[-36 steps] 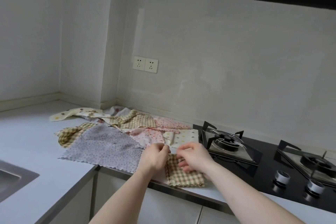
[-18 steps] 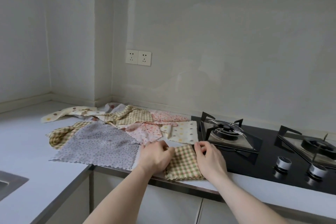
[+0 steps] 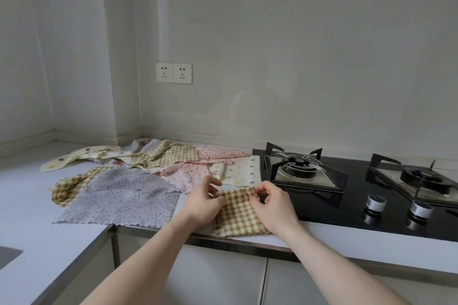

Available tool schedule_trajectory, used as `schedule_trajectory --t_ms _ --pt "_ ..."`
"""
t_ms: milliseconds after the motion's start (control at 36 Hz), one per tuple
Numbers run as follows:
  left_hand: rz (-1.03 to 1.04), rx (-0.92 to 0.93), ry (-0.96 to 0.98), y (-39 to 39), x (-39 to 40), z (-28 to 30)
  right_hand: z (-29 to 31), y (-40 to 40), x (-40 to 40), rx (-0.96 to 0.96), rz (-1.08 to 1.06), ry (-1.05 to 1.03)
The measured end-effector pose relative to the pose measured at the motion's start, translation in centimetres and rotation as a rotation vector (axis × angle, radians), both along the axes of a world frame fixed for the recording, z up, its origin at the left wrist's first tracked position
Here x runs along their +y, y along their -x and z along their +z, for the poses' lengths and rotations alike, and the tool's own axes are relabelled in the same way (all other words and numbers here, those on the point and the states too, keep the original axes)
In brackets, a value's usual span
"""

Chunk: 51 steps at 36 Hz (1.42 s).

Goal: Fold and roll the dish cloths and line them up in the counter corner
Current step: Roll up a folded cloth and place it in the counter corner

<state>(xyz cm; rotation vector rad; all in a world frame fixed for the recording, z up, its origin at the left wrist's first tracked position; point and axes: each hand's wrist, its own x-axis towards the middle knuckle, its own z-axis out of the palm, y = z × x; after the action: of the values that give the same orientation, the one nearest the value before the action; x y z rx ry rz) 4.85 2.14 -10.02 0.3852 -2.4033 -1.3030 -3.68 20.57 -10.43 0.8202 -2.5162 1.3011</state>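
Observation:
A folded green-and-pink checked cloth lies near the counter's front edge. My left hand pinches its far left corner. My right hand pinches its far right corner, and the far edge is lifted slightly off the counter. Several loose cloths lie spread behind and to the left: a grey dotted cloth, a pink floral cloth, a cream dotted cloth, a yellow checked cloth. The counter corner lies beyond them.
A black gas hob with two burners and two knobs sits right of the cloths. A sink edge shows at the lower left. Two wall sockets hang above the counter. White counter stretches to the left.
Both hands have shifted to the checked cloth's far corners and now pinch them. The far edge has risen a little. The camera has tilted and moved closer.

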Motion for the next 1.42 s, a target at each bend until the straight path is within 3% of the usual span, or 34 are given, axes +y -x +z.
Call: schedule_trajectory --t_ms 306,444,611,1000,1194,1417 --pt "0.051 0.113 -0.016 0.1 -0.7 -0.1 -0.6 0.9 0.2 -0.08 0.072 0.301" --pt "0.033 0.148 -0.129 -0.2 -0.6 0.2 -0.7 1.2 0.2 -0.109 0.096 0.33" --pt "0.007 0.148 -0.105 0.0 -0.7 -0.2 -0.8 1.4 0.4 -0.106 0.094 0.368" --pt "0.073 0.126 0.071 0.3 -0.7 -0.5 -0.7 0.2 0.2 0.171 0.097 0.164" --pt "0.15 0.031 0.197 0.1 -0.3 -0.4 -0.8 0.1 0.0 0.154 0.085 0.048" --pt "0.231 -0.056 0.202 0.4 -0.4 -0.3 -0.8 0.3 -0.1 0.092 0.048 -0.101"
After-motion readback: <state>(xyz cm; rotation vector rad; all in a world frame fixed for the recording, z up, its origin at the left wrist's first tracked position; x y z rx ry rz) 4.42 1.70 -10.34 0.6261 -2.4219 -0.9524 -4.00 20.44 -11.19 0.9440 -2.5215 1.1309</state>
